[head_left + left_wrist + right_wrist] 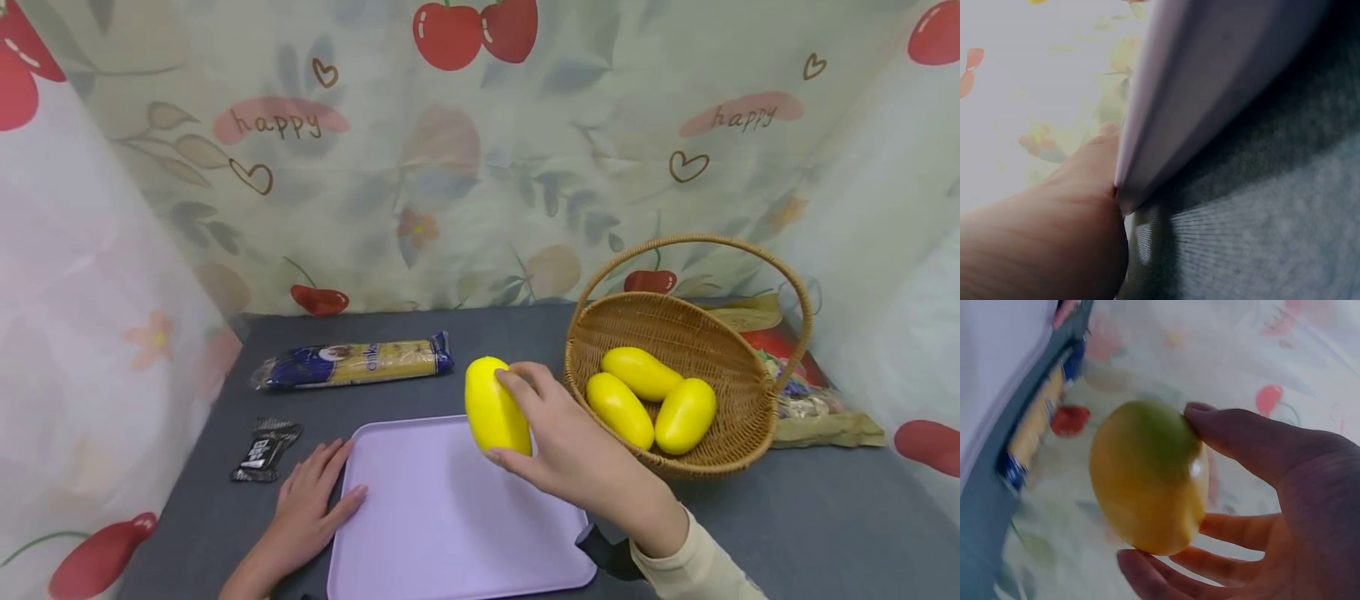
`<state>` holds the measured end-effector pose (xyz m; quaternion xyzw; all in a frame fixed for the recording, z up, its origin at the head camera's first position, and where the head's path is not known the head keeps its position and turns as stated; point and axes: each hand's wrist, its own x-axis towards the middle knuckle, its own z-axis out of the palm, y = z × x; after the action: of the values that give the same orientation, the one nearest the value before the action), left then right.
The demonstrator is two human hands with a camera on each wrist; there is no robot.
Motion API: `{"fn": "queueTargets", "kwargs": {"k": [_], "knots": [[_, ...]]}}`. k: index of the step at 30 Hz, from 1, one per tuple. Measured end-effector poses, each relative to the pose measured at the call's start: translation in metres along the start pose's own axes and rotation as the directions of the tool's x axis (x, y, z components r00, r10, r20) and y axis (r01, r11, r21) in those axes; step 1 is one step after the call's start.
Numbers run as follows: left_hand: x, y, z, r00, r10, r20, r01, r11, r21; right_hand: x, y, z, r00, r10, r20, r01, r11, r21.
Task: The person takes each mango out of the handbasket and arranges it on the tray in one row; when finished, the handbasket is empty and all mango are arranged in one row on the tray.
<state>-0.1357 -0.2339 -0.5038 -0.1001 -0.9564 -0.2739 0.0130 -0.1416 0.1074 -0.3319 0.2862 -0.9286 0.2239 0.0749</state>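
Note:
A yellow mango (495,407) is held up over the lilac tray (420,533) by my right hand (573,446), thumb at the lower end and fingers along the upper side. The right wrist view shows greenish skin on this mango (1147,478) between thumb and fingertips. My left hand (311,500) rests at the tray's left edge, its fingers relaxed on the table and its thumb at the rim. Seen from the left wrist, the tray's side wall (1191,94) rises next to that hand. Three more yellow mangoes (641,373) lie in a wicker basket (738,408) to the right.
Behind the tray lies a pack of pasta (360,362) in blue and clear film. A small black wrapped packet (266,450) is left of my left hand. Brown and red bags (825,425) sit partly hidden behind the basket, whose tall handle (697,240) arches up. Printed cloth encloses the table.

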Motion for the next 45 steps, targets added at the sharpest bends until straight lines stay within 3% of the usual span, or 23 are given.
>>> {"fn": "queueTargets", "kwargs": {"k": [6, 11, 18, 21, 32, 45], "knots": [[0.001, 0.003, -0.004, 1.0, -0.009, 0.007, 0.01, 0.999, -0.036, 0.015, -0.009, 0.037, 0.998, -0.019, 0.052, 0.015, 0.996, 0.089], [0.002, 0.006, -0.006, 0.998, -0.043, 0.035, 0.044, 0.999, -0.025, 0.03, -0.017, 0.072, 0.993, 0.002, 0.119, -0.024, 0.983, 0.181], [0.004, 0.005, -0.005, 0.996, -0.08, -0.026, 0.083, 0.991, 0.107, 0.042, -0.025, 0.114, 0.975, 0.069, 0.212, -0.128, 0.952, 0.278], [0.004, 0.003, -0.005, 0.997, -0.081, -0.017, 0.083, 0.99, 0.112, 0.045, -0.028, 0.127, 0.971, 0.074, 0.226, -0.142, 0.943, 0.302], [-0.001, 0.003, -0.003, 0.997, -0.073, -0.002, 0.073, 0.991, 0.109, 0.046, -0.03, 0.156, 0.967, 0.093, 0.235, -0.176, 0.916, 0.361], [0.001, 0.002, -0.006, 0.996, -0.085, 0.019, 0.083, 0.994, 0.071, 0.049, -0.034, 0.162, 0.965, 0.083, 0.25, -0.176, 0.91, 0.376]]}}
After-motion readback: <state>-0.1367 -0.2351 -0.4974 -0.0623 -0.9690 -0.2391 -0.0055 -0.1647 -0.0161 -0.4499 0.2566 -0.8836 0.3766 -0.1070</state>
